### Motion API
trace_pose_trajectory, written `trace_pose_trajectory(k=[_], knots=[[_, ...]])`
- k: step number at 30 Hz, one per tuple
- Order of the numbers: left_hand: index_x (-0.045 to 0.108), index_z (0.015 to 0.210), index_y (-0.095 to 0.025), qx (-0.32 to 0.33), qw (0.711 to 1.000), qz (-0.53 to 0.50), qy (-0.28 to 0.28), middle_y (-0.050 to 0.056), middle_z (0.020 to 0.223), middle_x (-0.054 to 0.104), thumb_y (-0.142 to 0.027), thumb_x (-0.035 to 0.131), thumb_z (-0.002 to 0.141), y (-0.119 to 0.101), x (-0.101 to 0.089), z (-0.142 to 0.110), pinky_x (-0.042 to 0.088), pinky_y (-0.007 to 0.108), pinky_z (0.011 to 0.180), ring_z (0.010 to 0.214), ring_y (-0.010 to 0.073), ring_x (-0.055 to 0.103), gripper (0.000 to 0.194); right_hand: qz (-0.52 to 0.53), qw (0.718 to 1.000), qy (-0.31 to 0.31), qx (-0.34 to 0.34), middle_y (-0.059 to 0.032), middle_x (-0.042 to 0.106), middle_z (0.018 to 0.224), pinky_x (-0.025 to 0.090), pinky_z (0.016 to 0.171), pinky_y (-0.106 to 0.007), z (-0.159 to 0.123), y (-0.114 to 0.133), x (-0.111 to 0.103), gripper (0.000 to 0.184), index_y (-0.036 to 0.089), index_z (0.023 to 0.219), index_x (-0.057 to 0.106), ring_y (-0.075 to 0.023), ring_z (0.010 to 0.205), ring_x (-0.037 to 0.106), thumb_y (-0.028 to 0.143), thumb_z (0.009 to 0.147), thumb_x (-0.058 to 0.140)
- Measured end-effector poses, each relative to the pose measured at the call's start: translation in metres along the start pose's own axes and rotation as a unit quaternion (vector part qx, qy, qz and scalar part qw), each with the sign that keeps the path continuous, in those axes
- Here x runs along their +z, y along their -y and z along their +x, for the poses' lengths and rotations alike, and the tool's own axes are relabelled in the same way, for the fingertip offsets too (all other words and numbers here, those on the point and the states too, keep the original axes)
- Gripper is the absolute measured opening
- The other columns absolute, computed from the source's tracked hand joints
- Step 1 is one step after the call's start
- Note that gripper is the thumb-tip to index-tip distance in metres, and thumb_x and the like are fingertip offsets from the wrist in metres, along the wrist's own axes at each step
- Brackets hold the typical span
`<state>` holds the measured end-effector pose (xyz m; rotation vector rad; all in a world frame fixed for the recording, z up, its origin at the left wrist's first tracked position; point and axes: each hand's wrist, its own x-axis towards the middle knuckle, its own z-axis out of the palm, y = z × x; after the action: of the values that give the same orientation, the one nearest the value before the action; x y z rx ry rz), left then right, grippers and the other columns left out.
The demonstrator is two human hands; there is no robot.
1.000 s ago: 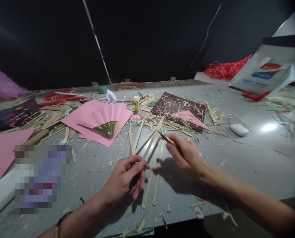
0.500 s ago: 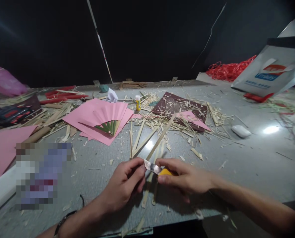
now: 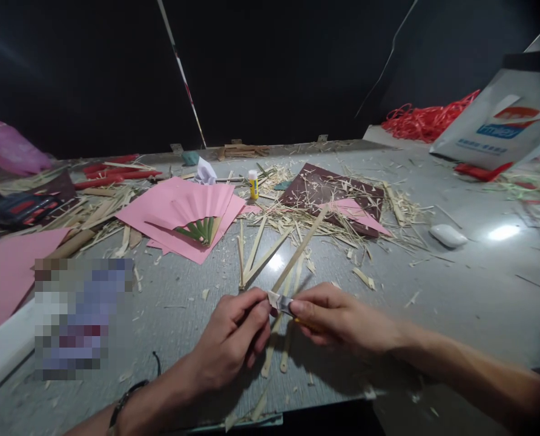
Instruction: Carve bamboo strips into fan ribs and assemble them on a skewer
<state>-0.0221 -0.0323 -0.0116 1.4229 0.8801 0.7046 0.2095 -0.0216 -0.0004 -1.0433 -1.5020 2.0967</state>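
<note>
My left hand is closed, pinching the near end of a thin bamboo strip that slants away up to the right. In my right hand is a utility knife, gripped with the thumb along its metal blade holder; its yellow handle is mostly covered by the fingers. The blade meets the strip right beside my left fingertips. Loose bamboo slats lie on the table under my hands, and a few joined slats stand just beyond.
A pink paper fan with green ribs lies on pink sheets. Behind stands a yellow glue stick. Shavings cover a dark brown sheet. Rightward are a white mouse-shaped object, a white bag and red plastic ribbon.
My right thumb has moved from the yellow handle onto the knife's metal part, and the hand has turned slightly. Both hands remain close together; the view has shifted a little.
</note>
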Motion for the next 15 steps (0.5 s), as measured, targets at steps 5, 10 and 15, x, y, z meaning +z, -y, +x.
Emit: trace_pose_trajectory(k=[5, 10, 15], knots=[[0.057, 0.084, -0.019, 0.014, 1.0, 0.003, -0.015, -0.008, 0.051, 0.048, -0.042, 0.046, 0.108, 0.002, 0.0, 0.001, 0.031, 0.016, 0.037, 0.035, 0.0055, 0.041, 0.035, -0.082, 0.995, -0.045, -0.034, 0.0049, 0.046, 0.061, 0.026, 0.042, -0.019, -0.002, -0.002, -0.002, 0.052, 0.016, 0.075, 0.057, -0.0069, 0.048, 0.036, 0.059, 0.104, 0.057], [0.06, 0.087, -0.018, 0.027, 0.999, 0.031, -0.017, -0.009, 0.049, 0.046, -0.041, 0.046, 0.108, -0.001, -0.003, 0.006, 0.033, 0.017, 0.037, 0.035, 0.0061, 0.041, 0.035, -0.127, 0.988, -0.063, -0.063, 0.0057, 0.041, 0.058, 0.027, 0.044, -0.021, 0.003, -0.01, 0.008, 0.053, 0.018, 0.07, 0.051, -0.0078, 0.049, 0.035, 0.057, 0.105, 0.056], [0.063, 0.083, -0.018, 0.037, 0.994, 0.099, -0.005, -0.007, 0.048, 0.048, -0.037, 0.045, 0.107, -0.004, -0.006, -0.007, 0.036, 0.019, 0.045, 0.04, 0.0076, 0.044, 0.035, -0.092, 0.91, -0.316, -0.251, 0.0044, 0.044, 0.053, 0.019, 0.041, -0.024, -0.009, 0.02, -0.041, 0.051, 0.019, 0.063, 0.053, -0.0072, 0.045, 0.033, 0.054, 0.091, 0.078]])
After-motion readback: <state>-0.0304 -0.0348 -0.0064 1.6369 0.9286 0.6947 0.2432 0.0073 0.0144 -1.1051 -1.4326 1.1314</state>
